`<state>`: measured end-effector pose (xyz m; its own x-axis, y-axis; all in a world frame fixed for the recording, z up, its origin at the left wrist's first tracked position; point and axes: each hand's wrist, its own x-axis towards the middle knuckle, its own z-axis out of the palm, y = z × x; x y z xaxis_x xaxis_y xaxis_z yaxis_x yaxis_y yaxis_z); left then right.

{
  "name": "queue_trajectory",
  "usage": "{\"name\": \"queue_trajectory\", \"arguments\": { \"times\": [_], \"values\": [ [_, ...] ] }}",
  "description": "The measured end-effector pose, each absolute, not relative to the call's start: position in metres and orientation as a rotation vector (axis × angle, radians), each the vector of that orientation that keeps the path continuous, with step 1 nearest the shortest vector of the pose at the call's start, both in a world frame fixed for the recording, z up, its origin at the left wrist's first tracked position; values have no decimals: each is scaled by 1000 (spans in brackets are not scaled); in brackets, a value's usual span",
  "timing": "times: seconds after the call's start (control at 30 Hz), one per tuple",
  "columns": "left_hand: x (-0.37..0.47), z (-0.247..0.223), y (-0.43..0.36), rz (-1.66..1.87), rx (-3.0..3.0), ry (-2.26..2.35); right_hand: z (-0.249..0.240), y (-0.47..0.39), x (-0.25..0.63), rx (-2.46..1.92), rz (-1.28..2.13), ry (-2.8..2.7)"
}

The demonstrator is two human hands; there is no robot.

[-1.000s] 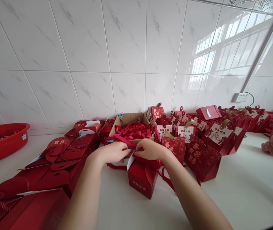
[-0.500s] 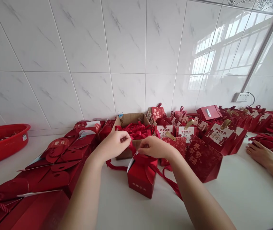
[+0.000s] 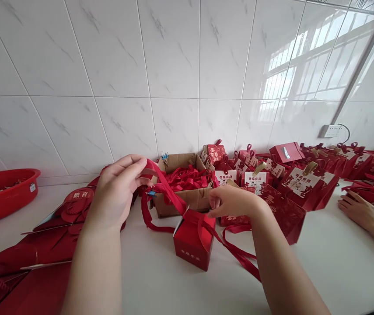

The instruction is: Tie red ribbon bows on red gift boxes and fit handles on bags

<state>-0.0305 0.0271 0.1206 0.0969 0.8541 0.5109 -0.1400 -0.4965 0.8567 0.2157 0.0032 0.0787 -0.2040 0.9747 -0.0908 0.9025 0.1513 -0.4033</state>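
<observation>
A small red gift box (image 3: 193,240) stands on the white table in front of me, with gold lettering on its front. A red ribbon (image 3: 170,192) runs from the box's top, stretched up to the left. My left hand (image 3: 117,188) pinches that ribbon between thumb and fingers, raised left of the box. My right hand (image 3: 235,202) is curled at the back right corner of the box top, fingertips close together; whether anything is between them is hidden. Other ribbon lengths trail on the table to both sides of the box.
Behind the box is a cardboard carton (image 3: 180,203) of red ribbons. Flattened red boxes (image 3: 52,245) lie at left, beside a red basin (image 3: 6,197). Several finished red bags (image 3: 301,188) stand at right. Another person's hand (image 3: 360,212) rests at far right.
My left hand has moved left and up, drawing the ribbon out taut from the box top. My right hand has shifted slightly right, off the middle of the box top.
</observation>
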Motion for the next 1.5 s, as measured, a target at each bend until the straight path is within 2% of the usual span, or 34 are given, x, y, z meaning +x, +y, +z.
{"name": "queue_trajectory", "arguments": {
  "times": [0.2,0.8,1.23,1.4,1.5],
  "values": [
    [-31,125,21,1536,1511,725,74,10,208,-1850,796,-2408],
    [-32,130,11,1610,1469,605,55,30,203,-1727,765,-2534],
    [-38,130,15,1711,1449,555,67,21,216,-1691,790,-2424],
    [-38,131,15,1735,1444,532,73,10,219,-1638,669,-2305],
    [-38,132,14,1774,1407,532,78,8,222,-1536,776,-2239]
  ]
}}
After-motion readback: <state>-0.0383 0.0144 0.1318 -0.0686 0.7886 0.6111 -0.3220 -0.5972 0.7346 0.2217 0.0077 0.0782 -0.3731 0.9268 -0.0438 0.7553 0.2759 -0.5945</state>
